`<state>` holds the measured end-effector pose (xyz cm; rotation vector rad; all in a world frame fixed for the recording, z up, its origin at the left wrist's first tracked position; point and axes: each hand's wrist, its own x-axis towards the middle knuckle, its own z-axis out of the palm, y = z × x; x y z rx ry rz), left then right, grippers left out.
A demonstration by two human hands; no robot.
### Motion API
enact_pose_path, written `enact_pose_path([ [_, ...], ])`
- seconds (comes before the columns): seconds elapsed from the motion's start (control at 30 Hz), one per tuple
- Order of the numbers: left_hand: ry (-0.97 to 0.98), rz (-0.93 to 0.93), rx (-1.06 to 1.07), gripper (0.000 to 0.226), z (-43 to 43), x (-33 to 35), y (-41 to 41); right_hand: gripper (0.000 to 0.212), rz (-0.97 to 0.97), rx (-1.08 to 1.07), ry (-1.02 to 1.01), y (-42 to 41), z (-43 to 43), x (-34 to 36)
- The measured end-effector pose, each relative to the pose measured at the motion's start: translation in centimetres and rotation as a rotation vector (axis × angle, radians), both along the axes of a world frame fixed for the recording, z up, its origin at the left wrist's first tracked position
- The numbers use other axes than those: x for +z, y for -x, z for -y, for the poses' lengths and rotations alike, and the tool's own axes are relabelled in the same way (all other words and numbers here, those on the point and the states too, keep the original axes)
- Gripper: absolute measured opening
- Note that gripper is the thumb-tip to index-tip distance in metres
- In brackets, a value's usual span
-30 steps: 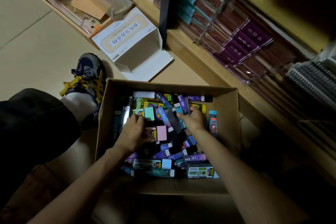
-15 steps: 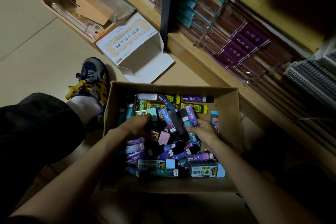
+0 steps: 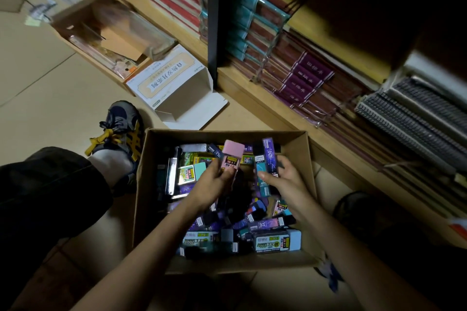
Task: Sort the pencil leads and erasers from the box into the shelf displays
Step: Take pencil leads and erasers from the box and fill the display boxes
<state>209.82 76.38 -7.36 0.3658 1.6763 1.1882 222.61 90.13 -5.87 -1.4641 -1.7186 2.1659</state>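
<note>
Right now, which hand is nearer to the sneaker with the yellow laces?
Left. The left hand, gripping a pink pack, is over the cardboard box on the side by the sneaker; the right hand, gripping purple packs, is farther across, toward the shelf.

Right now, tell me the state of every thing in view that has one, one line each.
Cardboard box: open, filled with loose stationery packs.
Left hand: grips pink lead case above the pile.
Right hand: grips purple lead case and teal lead case, roughly upright.
White carton: open, flap folded down, nothing visible inside.
Shelf: stocked with wrapped notebooks.
</note>
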Motion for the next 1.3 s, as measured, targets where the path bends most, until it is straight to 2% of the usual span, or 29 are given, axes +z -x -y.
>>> enact_pose_path([
  [0.07, -0.042, 0.211, 0.173, 0.017, -0.9, 1.5, -1.4, 0.041, -0.036, -0.001, -0.005, 0.3, 0.5, 1.0],
  [0.13, -0.081, 0.345, 0.279, 0.023, -1.5, 2.9, -2.3, 0.041, -0.071, 0.014, -0.029, 0.5, 1.1, 2.1],
  [0.23, -0.184, 0.448, 0.294, 0.042, -1.8, 5.1, -3.4, 0.038, -0.129, 0.03, -0.088, 0.2, 2.0, 3.9],
  [0.37, -0.228, 0.312, 0.223, 0.043, -2.1, 7.7, -4.7, 0.04, -0.163, 0.04, -0.184, -0.1, 2.8, 6.4],
  [0.47, -0.254, 0.313, 0.252, 0.034, -2.2, 9.0, -5.3, 0.043, -0.165, 0.06, -0.226, -0.6, 3.0, 8.5],
  [0.57, -0.345, 0.337, 0.255, 0.034, -2.2, 10.6, -5.5, 0.05, -0.2, 0.064, -0.213, -1.4, 2.8, 10.9],
  [0.73, -0.419, 0.253, 0.314, 0.034, -3.0, 14.2, -5.4, 0.045, -0.313, 0.061, -0.239, -2.3, 2.1, 15.6],
  [0.87, -0.468, 0.237, 0.305, 0.036, -4.0, 17.8, -4.9, 0.034, -0.363, 0.067, -0.42, -2.6, 1.0, 20.3],
  [1.0, -0.496, 0.161, 0.233, 0.034, -5.3, 22.6, -4.2, 0.034, -0.398, 0.04, -0.611, -2.1, -0.7, 25.3],
  [1.23, -0.572, 0.041, 0.274, 0.018, -7.3, 31.1, -0.5, 0.038, -0.284, 0.074, -0.933, -1.9, -5.6, 32.8],
  [1.3, -0.598, 0.003, 0.28, 0.018, -7.7, 32.8, 0.8, 0.037, -0.248, 0.073, -0.955, -1.3, -7.0, 34.2],
])
